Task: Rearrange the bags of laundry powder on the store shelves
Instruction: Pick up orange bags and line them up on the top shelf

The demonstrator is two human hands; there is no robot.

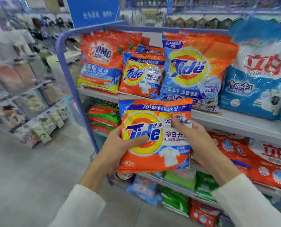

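My left grip (118, 141) and right grip (200, 143) pinch the glossy orange plastic Tide bag (146, 156) between them, below the white shelf (234, 119); slick film could slip; shelving carelessly might topple the matching bags (141, 74) above.

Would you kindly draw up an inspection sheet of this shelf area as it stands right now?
Surface: top shelf carries upright bags; red bags lie on a shelf below it.
Job's things: held Tide bag is in front of the shelves, resting on none of them; OMO bag, small Tide bag, large Tide bag and blue-white bag stand in a row on the top shelf.
Clutter: nothing seen.
Grippers: left hand grips the held Tide bag's left edge; right hand grips its right edge.
Cables: nothing seen.
Surroundings: blue sign above the shelves; blurred racks at left; grey floor.
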